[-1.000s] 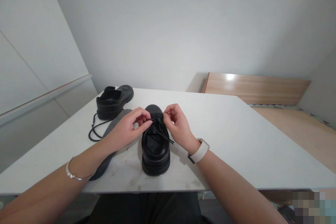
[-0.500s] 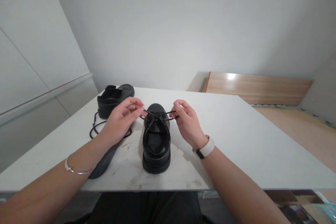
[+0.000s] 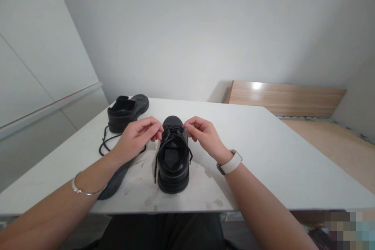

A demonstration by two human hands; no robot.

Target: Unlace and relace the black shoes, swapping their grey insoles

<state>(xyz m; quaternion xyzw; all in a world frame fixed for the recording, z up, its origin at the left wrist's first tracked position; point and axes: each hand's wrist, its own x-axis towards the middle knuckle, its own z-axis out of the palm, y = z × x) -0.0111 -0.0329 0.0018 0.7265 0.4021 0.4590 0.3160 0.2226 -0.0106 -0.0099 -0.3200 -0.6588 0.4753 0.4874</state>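
Observation:
A black lace-up shoe (image 3: pixel 173 179) stands on the white table (image 3: pixel 249 156) in front of me, toe pointing away. Its black shoelace (image 3: pixel 157 160) hangs loose in two ends, one down each side of the opening. At the left edge of the lacing, my left hand (image 3: pixel 142 134) is closed in a pinch on the lace. My right hand (image 3: pixel 203 134) pinches the lace at the right edge, level with the left. The fingertips hide just how much lace each one holds.
A second black shoe (image 3: pixel 120 119) stands at the back left of the table. A loose black lace (image 3: pixel 102 148) lies near it. Partly under my left forearm is a dark, flat insole-like piece (image 3: pixel 115 181). A wooden panel (image 3: pixel 287 93) stands beyond the table at the right.
Both hands have come inward to the sides of the lacing. The lace ends, stretched out sideways between the hands before, now hang down along the shoe.

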